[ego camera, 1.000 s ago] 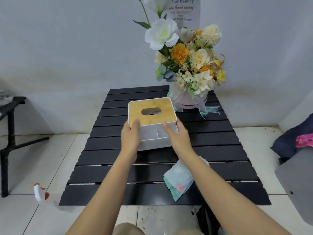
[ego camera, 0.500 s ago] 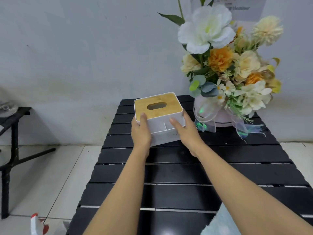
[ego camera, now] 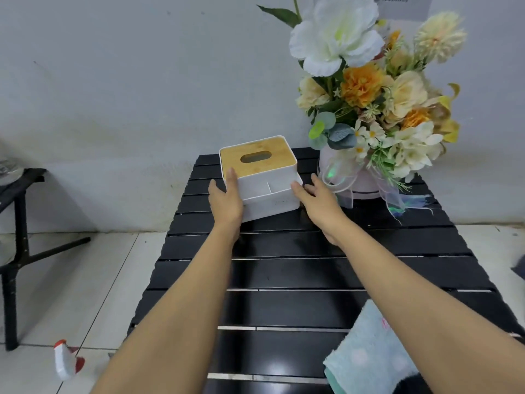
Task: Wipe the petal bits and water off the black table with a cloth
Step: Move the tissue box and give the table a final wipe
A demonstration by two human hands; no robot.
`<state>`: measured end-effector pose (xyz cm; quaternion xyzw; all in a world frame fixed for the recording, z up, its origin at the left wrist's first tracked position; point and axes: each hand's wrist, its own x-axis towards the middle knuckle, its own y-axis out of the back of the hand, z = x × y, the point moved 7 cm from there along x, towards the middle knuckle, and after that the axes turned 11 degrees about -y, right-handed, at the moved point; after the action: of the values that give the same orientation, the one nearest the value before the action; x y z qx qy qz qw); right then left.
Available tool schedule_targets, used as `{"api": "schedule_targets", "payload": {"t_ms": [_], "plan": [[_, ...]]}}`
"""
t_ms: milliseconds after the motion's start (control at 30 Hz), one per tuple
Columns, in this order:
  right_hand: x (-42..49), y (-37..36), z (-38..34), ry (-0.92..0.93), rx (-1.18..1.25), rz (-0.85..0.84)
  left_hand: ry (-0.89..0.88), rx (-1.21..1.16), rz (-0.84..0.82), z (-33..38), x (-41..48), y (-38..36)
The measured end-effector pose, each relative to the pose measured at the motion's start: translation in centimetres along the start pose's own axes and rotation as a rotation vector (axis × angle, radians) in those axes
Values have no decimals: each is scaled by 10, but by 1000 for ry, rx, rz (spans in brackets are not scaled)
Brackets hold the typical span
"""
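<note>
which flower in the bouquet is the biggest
The white flower at the top left of the bouquet. Its wide, open petals spread far broader than the orange blooms and cream blooms below it.

The cloth (ego camera: 366,356), at the near right corner of the black table (ego camera: 284,251), runs off the bottom edge and lies partly under the right forearm (ego camera: 412,294). At the table's far right, the bouquet (ego camera: 369,89) and the wall sign (ego camera: 403,4) are cropped at the top. Petal bits or water on the table are too small to tell.
</note>
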<state>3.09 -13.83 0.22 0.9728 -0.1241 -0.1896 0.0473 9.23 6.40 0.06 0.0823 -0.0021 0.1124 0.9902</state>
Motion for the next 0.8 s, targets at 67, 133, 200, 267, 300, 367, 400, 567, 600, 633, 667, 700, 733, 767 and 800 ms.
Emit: {"api": "schedule_targets", "payload": {"t_ms": [67, 133, 200, 267, 300, 367, 400, 567, 600, 633, 667, 700, 733, 767, 800], "plan": [[-31, 16, 13, -21, -75, -14, -67, -5, 148, 6, -24, 17], [-61, 33, 28, -5, -142, -40, -207, -8, 190, 13, -73, 25], [-85, 55, 45, 13, -147, -2, -380, 58, -18, 18, -140, 11], [-107, 83, 59, 48, -110, 98, -554, 184, -450, 16, -221, -25], [-117, 97, 64, 69, -88, 164, -624, 287, -678, 11, -260, -44], [-137, 124, 76, 126, -80, 309, -802, 588, -914, -6, -310, -67], [-146, 136, 83, 157, -122, 380, -896, 695, -912, -10, -321, -72], [-168, 157, 112, 259, -637, 506, -992, 779, -794, -11, -324, -55], [-166, 156, 114, 266, -719, 504, -1010, 811, -738, -14, -314, -42], [-164, 154, 115, 262, -771, 500, -984, 850, -642, -17, -295, -22], [-162, 153, 117, 259, -801, 496, -920, 912, -501, -22, -269, 0], [-161, 152, 118, 257, -820, 501, -814, 965, -347, -25, -238, 23], [-160, 151, 119, 254, -832, 510, -687, 990, -215, -27, -206, 42], [-158, 151, 120, 249, -840, 511, -564, 1000, -123, -29, -177, 50], [-157, 150, 120, 250, -844, 507, -475, 1008, -75, -28, -154, 44]]}}
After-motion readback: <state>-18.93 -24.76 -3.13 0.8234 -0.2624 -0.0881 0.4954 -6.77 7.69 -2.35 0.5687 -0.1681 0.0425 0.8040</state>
